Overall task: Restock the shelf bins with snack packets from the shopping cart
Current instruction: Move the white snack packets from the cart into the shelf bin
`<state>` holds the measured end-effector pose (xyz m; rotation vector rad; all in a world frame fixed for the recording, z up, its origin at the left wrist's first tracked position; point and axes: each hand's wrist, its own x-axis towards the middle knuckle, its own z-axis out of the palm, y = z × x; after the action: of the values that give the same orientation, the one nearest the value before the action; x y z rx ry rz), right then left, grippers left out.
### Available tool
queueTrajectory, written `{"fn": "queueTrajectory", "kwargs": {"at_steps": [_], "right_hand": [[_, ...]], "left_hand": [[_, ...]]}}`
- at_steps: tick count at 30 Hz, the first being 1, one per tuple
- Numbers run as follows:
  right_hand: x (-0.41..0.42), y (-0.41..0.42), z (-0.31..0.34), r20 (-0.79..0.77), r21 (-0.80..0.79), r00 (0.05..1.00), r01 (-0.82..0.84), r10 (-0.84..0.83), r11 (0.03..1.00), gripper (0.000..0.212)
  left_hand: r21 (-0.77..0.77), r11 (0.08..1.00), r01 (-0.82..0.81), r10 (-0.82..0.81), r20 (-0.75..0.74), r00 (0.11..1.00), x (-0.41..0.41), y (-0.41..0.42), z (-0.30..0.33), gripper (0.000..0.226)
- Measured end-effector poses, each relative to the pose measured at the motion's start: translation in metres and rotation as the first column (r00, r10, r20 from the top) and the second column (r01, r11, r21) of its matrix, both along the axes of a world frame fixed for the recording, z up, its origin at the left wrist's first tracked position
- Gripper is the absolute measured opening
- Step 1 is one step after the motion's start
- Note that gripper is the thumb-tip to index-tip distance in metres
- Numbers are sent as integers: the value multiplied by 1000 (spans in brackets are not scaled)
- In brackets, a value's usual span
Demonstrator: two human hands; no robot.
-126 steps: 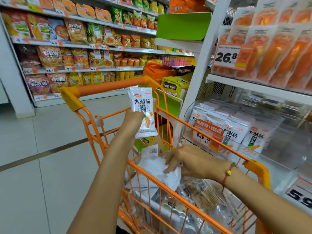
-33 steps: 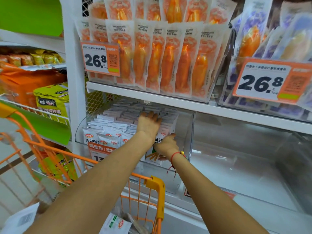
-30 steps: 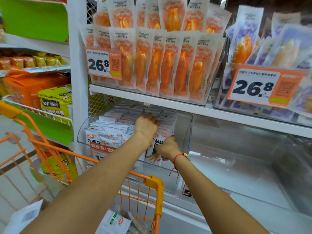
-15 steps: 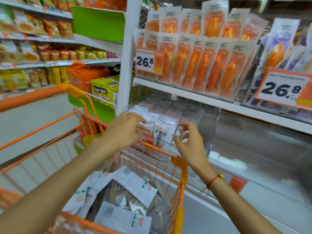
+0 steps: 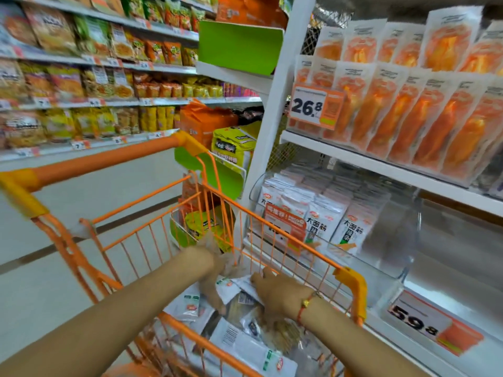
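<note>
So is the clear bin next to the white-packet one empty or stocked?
Empty as far as visible: the clear bin shows bare walls, while the neighbouring bin holds upright white packets.

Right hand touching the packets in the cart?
Touching. In the head view the right hand lies palm-down on the white packets in the cart, with no gap visible.

Two bare forearms, no sleeves in view. Left hand (image 5: 215, 270) heavily motion-blurred, fingers indistinct, nothing worn on wrist. Right hand (image 5: 280, 292) sharper; thin red cord bracelet (image 5: 303, 308) around wrist, small gold bead on it. No rings or watch visible, no gloves
</note>
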<state>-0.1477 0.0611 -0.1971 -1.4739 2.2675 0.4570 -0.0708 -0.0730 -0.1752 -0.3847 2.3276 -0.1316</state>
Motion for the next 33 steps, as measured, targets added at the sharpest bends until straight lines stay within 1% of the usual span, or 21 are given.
{"fn": "queueTrajectory", "kwargs": {"at_steps": [2,4,5,6,8,10,12,15,17,19,20,22,23,25,26,27,28,29,31,32,33], "right_hand": [[-10,3,0,125,-59,990,79,-71,995,63],[-24,9,-2,354,-226,918,267,-176,937,32],[-30,11,-3,491,-277,835,421,-250,863,26],[-33,11,-2,634,-276,712,574,-303,771,27],[-38,8,-2,831,-188,457,767,-317,614,39],[-38,6,1,894,-131,354,792,-273,596,41],[-38,7,4,899,-142,366,763,-240,631,38],[-36,10,5,866,-214,449,731,-220,648,36],[-34,11,5,863,-292,479,733,-160,615,36],[-32,10,8,913,-318,402,812,-73,490,38],[-31,9,9,937,-299,347,855,-37,423,39],[-33,4,9,957,-254,286,897,-38,363,43],[-30,0,9,950,-247,301,889,-86,387,43],[-19,-9,6,891,-255,412,801,-191,541,45],[-12,-13,4,815,-312,548,688,-188,655,48],[-6,-17,3,681,-409,724,505,-114,760,51],[0,-21,2,505,-503,863,268,28,822,52],[6,-26,-1,342,-558,920,36,190,829,53],[14,-36,-9,112,-542,891,-316,440,779,53],[16,-40,-12,56,-514,869,-397,492,760,49],[14,-43,-13,46,-492,871,-406,488,770,43]], "left_hand": [[114,993,-25,34,-71,997,0,-12,-6,94],[247,967,-65,122,-224,967,-1,-25,-14,95],[297,953,-68,169,-330,929,-1,-31,-16,97],[339,939,-59,212,-435,875,-3,-34,-17,100],[436,900,-3,279,-570,773,-7,-36,-17,92],[516,854,63,323,-622,713,-11,-37,-15,67],[490,866,103,280,-644,712,-9,-37,-14,57],[360,918,168,157,-718,678,-3,-35,-12,76],[411,895,176,188,-703,686,-1,-34,-9,67],[483,864,143,244,-650,720,3,-38,-6,32],[493,862,121,276,-655,703,6,-43,-5,20],[478,878,32,370,-718,590,15,-55,-3,12],[446,895,-35,398,-758,517,18,-61,-3,12],[384,905,-186,426,-809,404,22,-73,-5,28],[377,896,-233,441,-813,381,23,-77,-7,36],[393,886,-248,462,-802,379,23,-81,-10,44],[425,875,-231,483,-789,379,23,-83,-13,49],[473,859,-196,511,-776,369,23,-85,-14,53],[554,820,-144,568,-754,332,22,-86,-14,56],[580,804,-131,590,-749,302,22,-85,-14,56],[603,787,-133,614,-742,269,21,-84,-12,54]]}}
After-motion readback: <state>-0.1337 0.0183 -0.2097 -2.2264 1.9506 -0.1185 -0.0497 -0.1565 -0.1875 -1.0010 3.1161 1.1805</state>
